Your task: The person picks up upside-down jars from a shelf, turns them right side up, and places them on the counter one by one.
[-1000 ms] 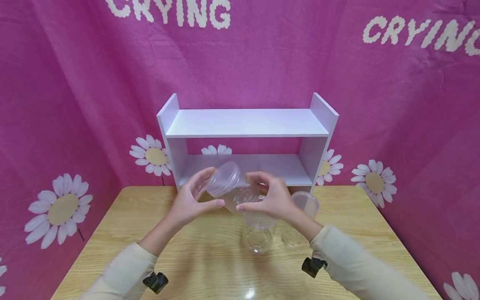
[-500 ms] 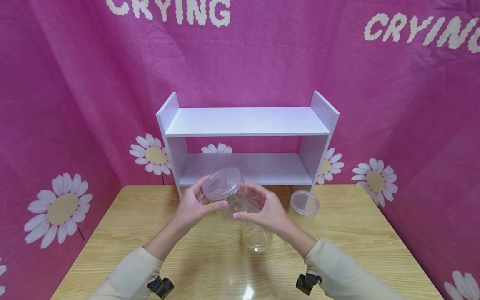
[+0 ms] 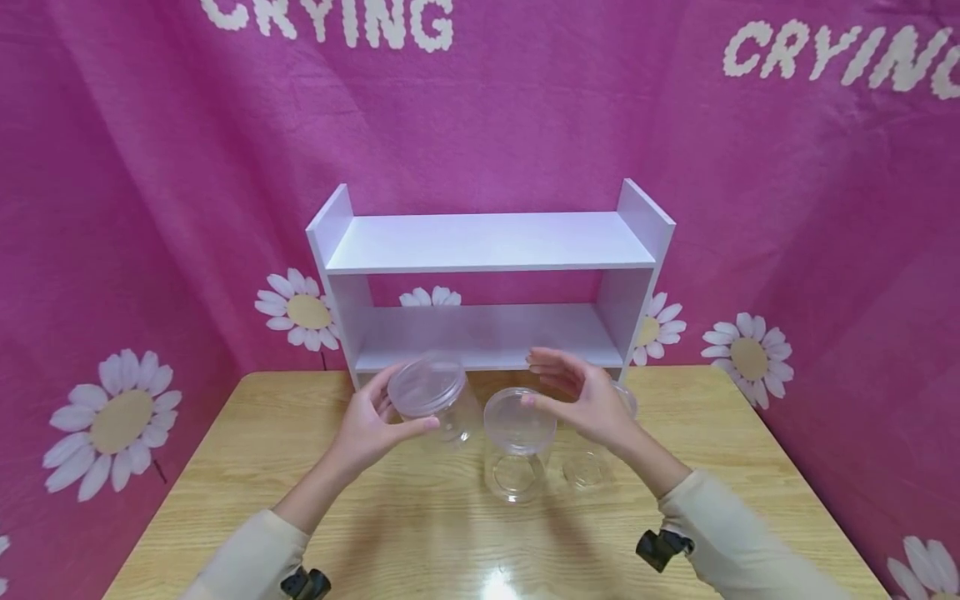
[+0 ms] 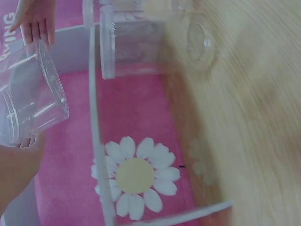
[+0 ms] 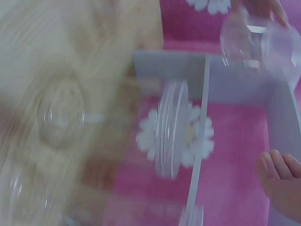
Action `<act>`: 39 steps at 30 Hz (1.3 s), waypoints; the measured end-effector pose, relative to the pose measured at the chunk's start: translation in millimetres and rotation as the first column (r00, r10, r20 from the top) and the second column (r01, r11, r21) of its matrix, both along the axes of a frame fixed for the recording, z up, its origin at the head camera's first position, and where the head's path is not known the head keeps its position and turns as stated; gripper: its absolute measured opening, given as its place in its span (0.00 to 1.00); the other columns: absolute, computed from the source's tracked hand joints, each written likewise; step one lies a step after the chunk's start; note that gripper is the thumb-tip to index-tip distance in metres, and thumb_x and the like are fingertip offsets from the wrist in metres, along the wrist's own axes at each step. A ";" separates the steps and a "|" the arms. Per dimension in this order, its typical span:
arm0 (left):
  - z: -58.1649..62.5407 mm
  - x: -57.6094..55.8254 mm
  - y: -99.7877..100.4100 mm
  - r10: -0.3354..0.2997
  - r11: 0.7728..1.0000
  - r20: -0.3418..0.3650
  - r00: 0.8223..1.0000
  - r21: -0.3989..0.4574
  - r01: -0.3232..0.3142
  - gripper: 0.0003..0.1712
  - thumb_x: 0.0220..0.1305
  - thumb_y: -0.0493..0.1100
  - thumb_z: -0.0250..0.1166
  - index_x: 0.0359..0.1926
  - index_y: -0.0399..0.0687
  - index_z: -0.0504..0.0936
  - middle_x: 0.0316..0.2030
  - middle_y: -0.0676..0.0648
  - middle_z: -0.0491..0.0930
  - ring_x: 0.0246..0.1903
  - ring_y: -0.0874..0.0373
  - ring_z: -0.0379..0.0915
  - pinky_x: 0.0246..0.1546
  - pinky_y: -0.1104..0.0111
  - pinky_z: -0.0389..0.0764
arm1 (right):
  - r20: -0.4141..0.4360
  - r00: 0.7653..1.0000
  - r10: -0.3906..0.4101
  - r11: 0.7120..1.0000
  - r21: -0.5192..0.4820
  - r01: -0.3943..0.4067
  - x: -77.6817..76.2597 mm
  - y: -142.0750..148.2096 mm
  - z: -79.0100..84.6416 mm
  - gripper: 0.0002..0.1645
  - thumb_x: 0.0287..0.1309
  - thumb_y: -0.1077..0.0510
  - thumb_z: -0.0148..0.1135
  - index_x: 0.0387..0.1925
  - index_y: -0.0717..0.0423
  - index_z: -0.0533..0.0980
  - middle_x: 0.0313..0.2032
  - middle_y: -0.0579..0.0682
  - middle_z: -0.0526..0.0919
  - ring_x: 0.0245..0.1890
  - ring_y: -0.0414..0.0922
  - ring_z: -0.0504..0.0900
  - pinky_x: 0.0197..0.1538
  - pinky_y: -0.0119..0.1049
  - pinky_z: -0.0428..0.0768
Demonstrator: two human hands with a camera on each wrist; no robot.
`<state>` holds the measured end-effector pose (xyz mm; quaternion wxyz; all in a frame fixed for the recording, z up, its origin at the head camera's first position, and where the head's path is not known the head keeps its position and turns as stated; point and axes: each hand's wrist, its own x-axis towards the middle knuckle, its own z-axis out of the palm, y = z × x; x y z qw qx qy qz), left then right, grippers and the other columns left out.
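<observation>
My left hand (image 3: 366, 435) grips a clear plastic jar (image 3: 427, 390) with a translucent lid, held up over the table and tilted. In the left wrist view the same jar (image 4: 35, 92) lies between thumb and fingers. My right hand (image 3: 592, 404) is apart from it, fingers extended and thumb spread, holding nothing. Below and left of that hand a second lidded clear jar (image 3: 519, 429) stands upright on the table. A third clear jar (image 3: 587, 472) stands to its right, partly hidden behind the right hand and wrist. The right wrist view is blurred, with the middle jar's lid (image 5: 171, 129) showing.
A white two-tier shelf (image 3: 491, 243) stands at the back of the wooden table (image 3: 420, 542). Its lower board (image 3: 480, 329) is just behind the hands. A pink curtain (image 3: 495, 125) with daisies surrounds the table on the back and sides.
Both hands were at the jar; the right hand has let go and moved right, its fingers spreading. The left hand has brought the jar slightly left and down.
</observation>
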<state>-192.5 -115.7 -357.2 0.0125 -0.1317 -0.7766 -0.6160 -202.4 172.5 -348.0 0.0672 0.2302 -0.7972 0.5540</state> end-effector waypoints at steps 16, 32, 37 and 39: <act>-45.5 -6.6 -17.6 0.076 0.995 0.000 0.997 -0.063 -0.075 0.47 0.41 0.34 0.77 0.64 0.39 0.66 0.60 0.36 0.72 0.66 0.43 0.65 0.71 0.56 0.62 | -0.038 0.934 -0.355 0.934 0.021 0.356 -17.4 106.3 12.2 0.26 0.60 0.57 0.64 0.55 0.69 0.72 0.37 0.20 0.79 0.38 0.19 0.78 0.42 0.13 0.78; -97.0 -20.5 -12.0 0.098 0.988 -0.009 0.995 -0.121 -0.098 0.48 0.37 0.36 0.80 0.62 0.39 0.67 0.58 0.35 0.74 0.64 0.39 0.68 0.69 0.48 0.64 | 0.056 0.896 -0.440 0.896 0.100 0.434 -57.9 127.9 23.9 0.35 0.62 0.45 0.60 0.59 0.69 0.69 0.32 0.17 0.74 0.34 0.16 0.75 0.39 0.10 0.75; -109.4 -23.9 -9.5 0.102 0.985 -0.007 0.995 -0.136 -0.102 0.48 0.36 0.37 0.80 0.62 0.37 0.67 0.57 0.34 0.75 0.63 0.39 0.68 0.69 0.48 0.65 | 0.162 0.899 -0.407 0.911 -0.001 0.413 -68.9 125.0 26.0 0.37 0.63 0.44 0.58 0.60 0.70 0.66 0.33 0.23 0.75 0.33 0.18 0.79 0.41 0.11 0.77; -115.1 -23.5 -8.9 0.105 0.984 -0.009 0.994 -0.141 -0.105 0.48 0.36 0.37 0.81 0.61 0.36 0.68 0.56 0.34 0.75 0.62 0.39 0.70 0.68 0.48 0.66 | 0.193 0.896 -0.401 0.911 -0.021 0.412 -71.3 123.6 25.7 0.35 0.63 0.44 0.58 0.59 0.67 0.67 0.33 0.25 0.76 0.33 0.19 0.79 0.41 0.12 0.78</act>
